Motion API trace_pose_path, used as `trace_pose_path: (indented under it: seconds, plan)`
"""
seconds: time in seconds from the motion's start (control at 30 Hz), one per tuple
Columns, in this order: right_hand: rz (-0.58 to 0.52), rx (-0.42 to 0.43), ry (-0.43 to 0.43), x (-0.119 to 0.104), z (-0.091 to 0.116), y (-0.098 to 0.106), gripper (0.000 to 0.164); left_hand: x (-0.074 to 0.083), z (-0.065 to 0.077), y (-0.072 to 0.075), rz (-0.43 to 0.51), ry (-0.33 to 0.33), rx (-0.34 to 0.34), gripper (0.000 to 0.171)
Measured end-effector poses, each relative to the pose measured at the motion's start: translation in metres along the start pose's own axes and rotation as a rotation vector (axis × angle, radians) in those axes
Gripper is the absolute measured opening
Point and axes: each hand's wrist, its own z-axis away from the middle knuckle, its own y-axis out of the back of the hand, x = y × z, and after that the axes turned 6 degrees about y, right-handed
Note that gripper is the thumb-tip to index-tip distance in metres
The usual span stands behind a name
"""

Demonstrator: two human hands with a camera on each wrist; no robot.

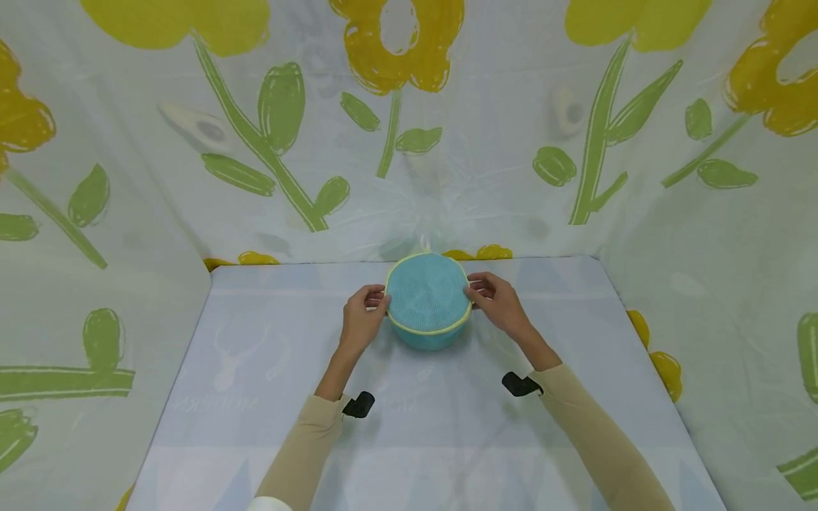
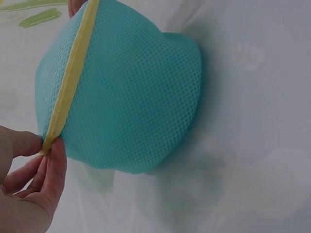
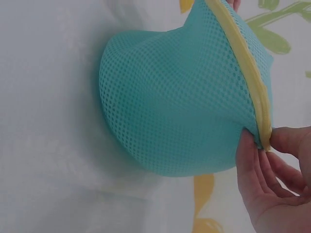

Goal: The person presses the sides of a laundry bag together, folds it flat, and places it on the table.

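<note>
A turquoise mesh laundry bag (image 1: 428, 294) with a yellow zippered rim stands on the table, near its back edge. Its round top faces up toward the head view. On the left side, my left hand (image 1: 364, 317) pinches the yellow rim between thumb and fingers; the left wrist view shows that grip on the trim (image 2: 68, 87) closely. My right hand (image 1: 501, 301) pinches the rim at the opposite side, thumb on top and fingers beneath, as the right wrist view shows along the zipper (image 3: 245, 63). What the bag holds, if anything, cannot be seen.
The pale table (image 1: 268, 341) has faint printed patterns. Behind it and at both sides hangs a white curtain (image 1: 479, 156) with yellow flowers and green leaves. Black wrist cameras are strapped at the left sleeve (image 1: 307, 433) and the right sleeve (image 1: 588, 426).
</note>
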Motion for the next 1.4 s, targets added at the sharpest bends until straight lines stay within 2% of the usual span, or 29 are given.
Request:
trace_pose_path:
  seconds: [0.2, 0.7, 1.4]
  plan:
    - [-0.037, -0.01, 0.018, 0.001, 0.007, 0.001, 0.038, -0.001, 0.006, 0.002, 0.007, 0.001, -0.002, 0.027]
    - [-0.053, 0.004, -0.019, -0.003, 0.03, 0.0, 0.037, 0.002, 0.029, 0.004, 0.081, 0.015, -0.018, 0.027]
    - [-0.13, 0.002, -0.018, -0.003, 0.061, -0.002, 0.037, 0.0, 0.063, 0.009, 0.154, 0.074, -0.036, 0.027]
